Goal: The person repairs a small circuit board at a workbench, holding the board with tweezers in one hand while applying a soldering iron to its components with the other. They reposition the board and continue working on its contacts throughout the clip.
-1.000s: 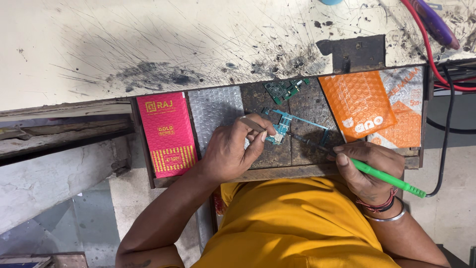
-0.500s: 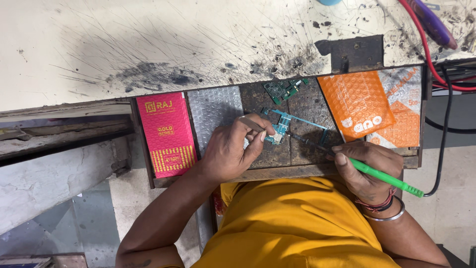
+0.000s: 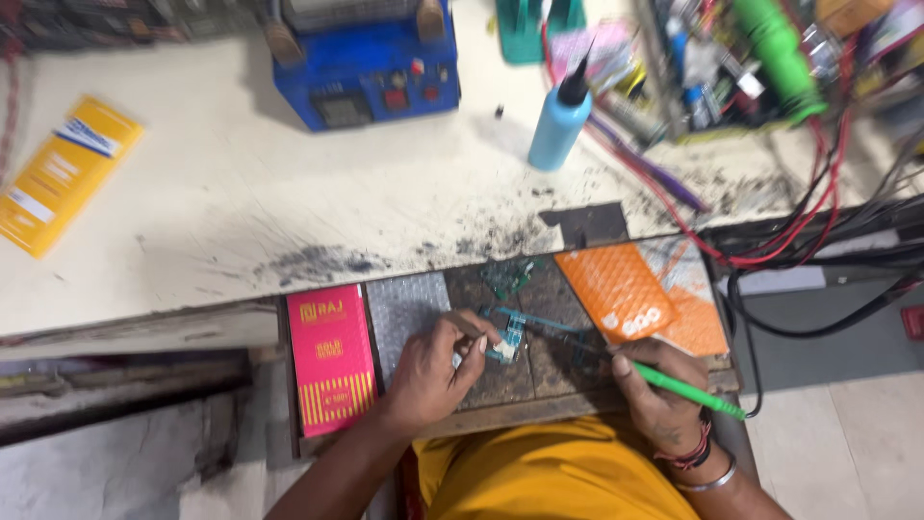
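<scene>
Your left hand point(image 3: 433, 371) pinches a small teal circuit board point(image 3: 507, 337) against the dark work mat point(image 3: 553, 361) in the pulled-out drawer. Your right hand point(image 3: 659, 390) grips a green-handled tool point(image 3: 688, 390) like a pen, its thin tip lying across the mat toward the board. A second small green board point(image 3: 510, 276) lies on the mat just above. To the left in the drawer sit a pink box point(image 3: 330, 358) and a sheet of bubble wrap point(image 3: 404, 308); to the right, an orange padded pouch point(image 3: 619, 292). On the scuffed white bench point(image 3: 289, 202) stand a blue bottle with a black nozzle point(image 3: 561, 120), a blue box-shaped machine point(image 3: 366, 67) and, far left, a yellow packet point(image 3: 63, 173). Red and black cables point(image 3: 818, 231) trail along the right.
</scene>
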### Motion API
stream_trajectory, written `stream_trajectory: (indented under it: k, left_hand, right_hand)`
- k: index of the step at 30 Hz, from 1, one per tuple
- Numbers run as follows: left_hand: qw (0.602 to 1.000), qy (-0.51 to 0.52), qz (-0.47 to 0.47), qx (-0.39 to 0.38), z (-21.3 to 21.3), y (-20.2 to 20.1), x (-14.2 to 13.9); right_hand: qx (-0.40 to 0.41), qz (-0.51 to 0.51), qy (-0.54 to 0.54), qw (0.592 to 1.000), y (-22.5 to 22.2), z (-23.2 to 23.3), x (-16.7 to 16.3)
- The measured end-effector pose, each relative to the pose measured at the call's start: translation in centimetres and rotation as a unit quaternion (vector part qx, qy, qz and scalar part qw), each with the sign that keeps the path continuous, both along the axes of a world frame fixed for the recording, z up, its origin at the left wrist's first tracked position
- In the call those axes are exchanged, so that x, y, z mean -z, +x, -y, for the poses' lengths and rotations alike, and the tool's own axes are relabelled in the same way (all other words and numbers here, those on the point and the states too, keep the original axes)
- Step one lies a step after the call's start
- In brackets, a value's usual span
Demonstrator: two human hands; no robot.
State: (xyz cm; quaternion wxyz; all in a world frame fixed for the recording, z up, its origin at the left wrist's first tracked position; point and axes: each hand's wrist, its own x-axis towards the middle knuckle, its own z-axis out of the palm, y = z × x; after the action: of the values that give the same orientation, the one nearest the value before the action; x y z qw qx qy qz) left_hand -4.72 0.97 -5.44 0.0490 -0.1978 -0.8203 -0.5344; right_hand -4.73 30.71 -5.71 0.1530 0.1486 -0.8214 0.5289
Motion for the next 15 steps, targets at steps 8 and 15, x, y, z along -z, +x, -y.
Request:
stream_trajectory:
  k: [8,15]
  left_hand:
    - [1.000,0.007,0.008,-0.019,-0.09,-0.31,0.38]
    - [0.999,0.014,0.015,-0.035,0.04,-0.37,-0.26]
  right_hand:
    - [0.018,0.024,-0.050,0.998,-0.19,0.56,0.19]
    - [0.031,0.011,-0.050,0.998,-0.53,0.93,0.33]
